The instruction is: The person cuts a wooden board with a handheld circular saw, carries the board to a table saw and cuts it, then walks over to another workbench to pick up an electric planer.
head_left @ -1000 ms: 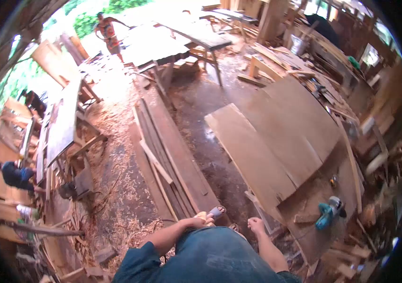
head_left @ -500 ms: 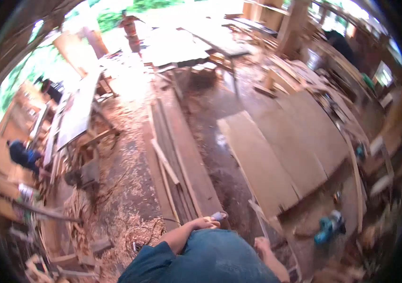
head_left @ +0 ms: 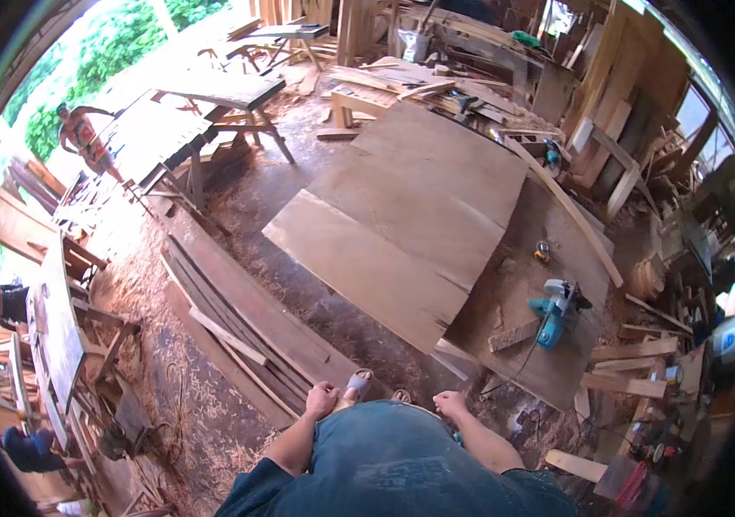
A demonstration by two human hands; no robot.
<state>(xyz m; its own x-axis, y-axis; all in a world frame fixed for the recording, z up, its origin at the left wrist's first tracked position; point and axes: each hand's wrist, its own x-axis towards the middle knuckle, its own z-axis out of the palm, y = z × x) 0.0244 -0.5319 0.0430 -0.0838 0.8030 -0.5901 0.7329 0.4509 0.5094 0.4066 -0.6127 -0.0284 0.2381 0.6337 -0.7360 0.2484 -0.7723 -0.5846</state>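
My left hand (head_left: 322,399) hangs by my left side with its fingers curled and nothing visible in them. Close by it are the ends of long dark boards (head_left: 251,323) lying on the floor. My right hand (head_left: 451,403) is held out low in front of me, its fingers also curled in, with no object showing. It is nearest to the lower corner of large flat wood panels (head_left: 402,258) and a thin pale strip (head_left: 452,360). A sandalled foot (head_left: 360,380) shows between my hands.
A teal circular saw (head_left: 548,317) with a cord rests on a low board at right, near a wood block (head_left: 512,336) and a small yellow-black tool (head_left: 542,251). Shavings (head_left: 199,396) cover the floor. A person (head_left: 84,142) stands beyond a bench; another (head_left: 33,450) is at left.
My view has swung to the right, so the panels and saw appear further left. Both hands now sit forward of my body, and the right hand shows more fully.
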